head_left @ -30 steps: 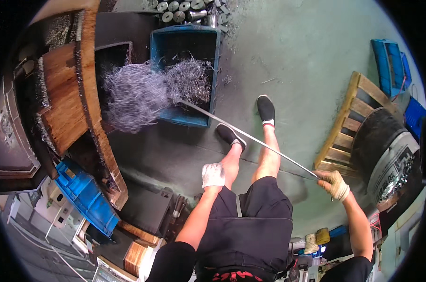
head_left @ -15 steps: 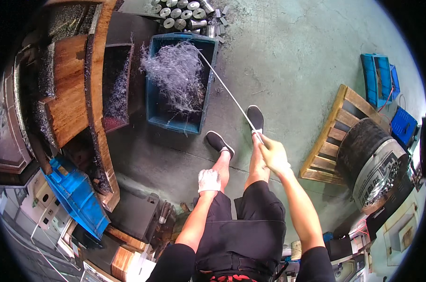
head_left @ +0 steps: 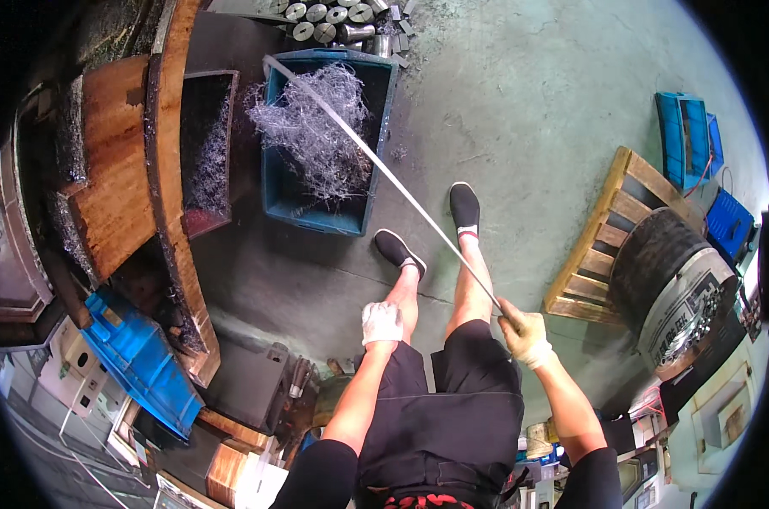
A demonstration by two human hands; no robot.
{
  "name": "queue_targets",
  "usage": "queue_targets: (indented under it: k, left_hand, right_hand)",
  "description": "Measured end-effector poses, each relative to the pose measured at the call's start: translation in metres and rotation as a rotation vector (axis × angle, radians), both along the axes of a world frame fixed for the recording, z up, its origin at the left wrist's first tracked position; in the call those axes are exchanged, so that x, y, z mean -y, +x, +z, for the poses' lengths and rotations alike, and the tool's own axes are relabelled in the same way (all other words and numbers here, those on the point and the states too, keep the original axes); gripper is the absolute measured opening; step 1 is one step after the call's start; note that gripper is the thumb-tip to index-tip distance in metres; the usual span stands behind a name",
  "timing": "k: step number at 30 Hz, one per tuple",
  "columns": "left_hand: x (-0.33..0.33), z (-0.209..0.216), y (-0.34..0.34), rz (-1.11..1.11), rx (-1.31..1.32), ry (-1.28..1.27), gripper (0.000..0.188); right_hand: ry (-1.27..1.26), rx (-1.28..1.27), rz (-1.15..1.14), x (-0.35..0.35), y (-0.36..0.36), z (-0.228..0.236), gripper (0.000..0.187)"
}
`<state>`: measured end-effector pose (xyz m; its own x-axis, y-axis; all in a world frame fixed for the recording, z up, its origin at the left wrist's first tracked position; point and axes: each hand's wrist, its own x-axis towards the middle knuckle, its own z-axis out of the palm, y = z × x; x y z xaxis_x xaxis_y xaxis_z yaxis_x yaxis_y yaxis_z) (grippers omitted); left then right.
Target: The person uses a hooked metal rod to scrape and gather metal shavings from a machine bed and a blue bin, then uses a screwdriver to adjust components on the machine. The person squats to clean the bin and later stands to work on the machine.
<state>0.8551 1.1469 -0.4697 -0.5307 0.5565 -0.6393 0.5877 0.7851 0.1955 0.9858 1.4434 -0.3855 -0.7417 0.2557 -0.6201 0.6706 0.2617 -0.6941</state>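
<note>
My right hand [head_left: 524, 335], in a pale glove, is closed round the handle end of a long thin metal rod [head_left: 386, 171]. The rod slants up and left across a blue bin [head_left: 317, 222], its tip by the bin's far left corner. Tangled silvery metal shavings [head_left: 317, 131] fill much of that bin and spill over its left rim; whether the rod touches them I cannot tell. My left hand [head_left: 382, 324], gloved in white, lies over my left knee with its fingers curled in and nothing visible in them.
Several metal cylinders [head_left: 325, 32] stand beyond the bin. On the left are a rust-brown machine frame [head_left: 117, 170], an open tray [head_left: 206, 161] with shavings, and a blue crate [head_left: 143, 365]. At right lie a wooden pallet [head_left: 584, 276], a drum [head_left: 656, 254] and blue crates [head_left: 681, 140].
My right hand has drawn back toward me and to the right with the rod. The rod's far end has swung left, from within the shavings to the bin's far left corner. My left hand stays nearly still.
</note>
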Motion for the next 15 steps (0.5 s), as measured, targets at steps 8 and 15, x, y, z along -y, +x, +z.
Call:
queue_targets:
  k: [8,15]
  left_hand:
    - [0.002,0.001,-0.009,-0.010,0.011,0.054,0.017]
    - [0.024,0.005,-0.025,0.110,-0.017,0.117,0.017]
  right_hand:
    - [-0.228,-0.192,0.201,0.001,-0.081,-0.057,0.035]
    - [-0.231,-0.478,0.168,0.104,-0.287,-0.149,0.031]
